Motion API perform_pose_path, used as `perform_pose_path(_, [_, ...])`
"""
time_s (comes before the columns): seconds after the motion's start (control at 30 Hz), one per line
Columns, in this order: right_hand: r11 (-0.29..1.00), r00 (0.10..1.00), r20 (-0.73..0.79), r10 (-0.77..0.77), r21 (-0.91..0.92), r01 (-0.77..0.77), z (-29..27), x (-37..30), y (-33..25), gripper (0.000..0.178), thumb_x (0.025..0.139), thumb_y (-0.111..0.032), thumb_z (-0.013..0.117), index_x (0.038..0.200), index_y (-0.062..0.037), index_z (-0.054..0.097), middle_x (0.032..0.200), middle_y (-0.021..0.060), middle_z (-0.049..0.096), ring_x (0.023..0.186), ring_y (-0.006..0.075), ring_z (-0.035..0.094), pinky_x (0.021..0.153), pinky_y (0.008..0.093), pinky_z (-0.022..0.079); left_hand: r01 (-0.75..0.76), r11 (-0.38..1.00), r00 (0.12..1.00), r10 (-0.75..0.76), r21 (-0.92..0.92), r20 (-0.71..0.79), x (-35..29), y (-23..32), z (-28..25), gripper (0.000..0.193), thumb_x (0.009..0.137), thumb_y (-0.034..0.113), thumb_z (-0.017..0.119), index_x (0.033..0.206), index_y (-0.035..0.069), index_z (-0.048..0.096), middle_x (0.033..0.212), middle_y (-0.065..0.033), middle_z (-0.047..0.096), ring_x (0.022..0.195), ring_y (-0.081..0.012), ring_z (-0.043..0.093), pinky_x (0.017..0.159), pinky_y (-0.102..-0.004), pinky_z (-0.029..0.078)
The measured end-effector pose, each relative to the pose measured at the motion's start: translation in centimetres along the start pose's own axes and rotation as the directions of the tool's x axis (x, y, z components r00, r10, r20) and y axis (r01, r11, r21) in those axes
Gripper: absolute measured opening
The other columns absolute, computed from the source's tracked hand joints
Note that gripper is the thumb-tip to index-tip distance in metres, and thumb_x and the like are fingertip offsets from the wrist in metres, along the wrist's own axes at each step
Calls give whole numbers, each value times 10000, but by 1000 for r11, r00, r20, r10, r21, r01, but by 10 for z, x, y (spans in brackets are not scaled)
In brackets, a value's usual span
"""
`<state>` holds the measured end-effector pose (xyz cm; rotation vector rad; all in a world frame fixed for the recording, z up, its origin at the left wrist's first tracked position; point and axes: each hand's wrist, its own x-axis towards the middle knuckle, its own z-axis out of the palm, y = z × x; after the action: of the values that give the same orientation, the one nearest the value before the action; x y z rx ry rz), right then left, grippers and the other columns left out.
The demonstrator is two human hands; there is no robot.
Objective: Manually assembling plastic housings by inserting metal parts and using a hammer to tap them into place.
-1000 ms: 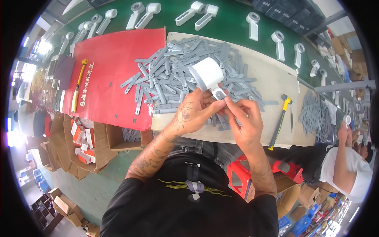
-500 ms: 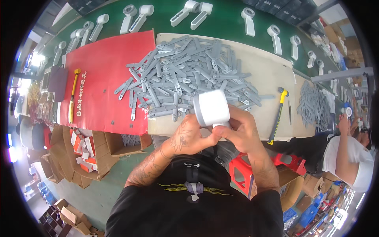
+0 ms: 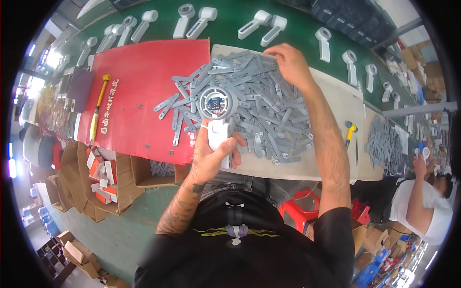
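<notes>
My left hand (image 3: 205,156) is closed round the white handle of a handheld fan (image 3: 219,132). The fan's round, grey-rimmed head faces up, and a blue circuit board shows inside it. Behind it spreads a big heap of flat grey plastic handle strips (image 3: 269,113). My right hand (image 3: 293,67) reaches over the far right side of that heap, fingers stretched toward the green belt. No held thing shows in it; its thumb and palm side are hidden. Just past its fingertips lies a white handheld fan (image 3: 274,31) on the belt.
Several white fans line the green belt (image 3: 165,24). A yellow hammer (image 3: 100,108) rests on the red sheet (image 3: 144,91); another yellow hammer (image 3: 351,132) and a thin dark tool (image 3: 357,151) lie right, near a second grey heap (image 3: 384,144). Cartons stand below left. A co-worker (image 3: 418,206) sits at right.
Before, both hands held the fan head close to me. Now my left hand alone holds it by the handle, head turned face up, and my right hand has gone far across the heap.
</notes>
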<state>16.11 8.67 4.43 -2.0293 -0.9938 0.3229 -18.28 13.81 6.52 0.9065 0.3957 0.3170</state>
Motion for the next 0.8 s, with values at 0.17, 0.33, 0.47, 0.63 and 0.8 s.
perform_pose_path(0.17, [795, 854, 385, -350, -360, 488, 10, 21, -8, 273, 852, 48, 683, 1047, -128, 757, 1168, 32, 621, 1138, 276, 637, 950, 421, 555, -90, 996, 996, 90, 11, -5, -5, -6, -22, 296, 1072, 213, 515, 1305, 48, 437, 941, -154, 669, 648, -212, 643, 570, -333, 525])
perform_pose_path(0.33, [698, 791, 523, -318, -435, 569, -19, 20, -24, 118, 869, -32, 734, 950, -99, 679, 1070, 39, 627, 1082, 287, 628, 907, 435, 544, -19, 995, 999, 16, -102, -30, 0, -7, -25, 675, 1068, 534, 323, 1459, 2, 460, 932, -135, 641, 694, -239, 642, 636, -362, 523])
perform_pose_path(0.47, [839, 873, 473, -116, -425, 341, -42, -17, -43, 83, 909, -59, 742, 981, -82, 709, 992, 44, 668, 984, 223, 666, 860, 376, 548, -23, 975, 999, 31, -222, 33, 5, -9, -22, 625, 1085, 463, 392, 1506, 2, 428, 1104, -171, 674, 907, -267, 699, 801, -387, 570])
perform_pose_path(0.63, [910, 962, 237, 138, 352, -218, -40, -124, -101, 283, 952, -76, 762, 1224, -6, 738, 891, 13, 694, 811, 72, 637, 744, 258, 530, -169, 984, 986, 169, -46, -9, 23, -13, 2, 573, 1057, 105, 583, 1555, -3, 319, 1452, -245, 584, 1273, -293, 633, 1091, -441, 503])
perform_pose_path(0.8, [984, 980, 148, -132, 140, 112, -27, -197, -118, 368, 924, -31, 771, 1288, -33, 725, 891, 30, 680, 788, 91, 622, 728, 266, 523, -122, 992, 990, 120, 20, 74, 34, -7, 20, 613, 1015, 63, 687, 1513, -5, 335, 1430, -206, 607, 1237, -210, 625, 1021, -370, 524])
